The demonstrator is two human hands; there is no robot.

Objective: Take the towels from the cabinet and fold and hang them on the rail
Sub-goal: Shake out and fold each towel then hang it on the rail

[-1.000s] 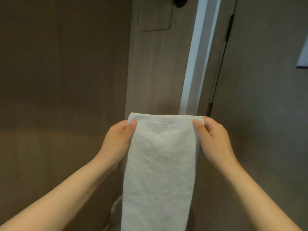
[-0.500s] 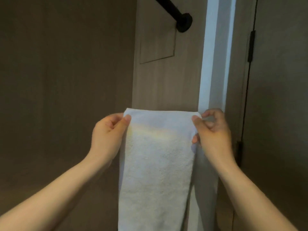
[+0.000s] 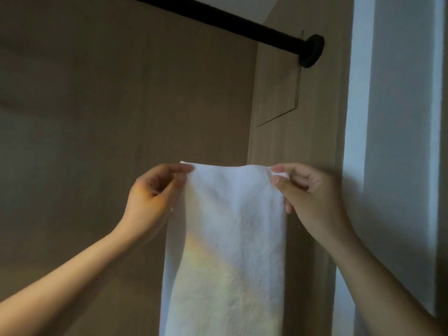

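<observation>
A white towel (image 3: 230, 243), folded into a long narrow strip, hangs straight down in front of me and runs off the bottom of the view. My left hand (image 3: 152, 197) pinches its top left corner. My right hand (image 3: 308, 195) pinches its top right corner, so the top edge is stretched level between them. A black rail (image 3: 230, 20) slants across the top of the view, well above the towel, and ends in a round black mount (image 3: 312, 50) on the wood side panel.
A brown wood back wall (image 3: 97, 117) fills the left. A wood side panel (image 3: 298, 117) stands behind the towel's right edge. A white door frame (image 3: 392, 141) rises at the right.
Both hands have lifted the towel upward while still holding its top corners. My view has tilted up, so much more of the black rail now shows.
</observation>
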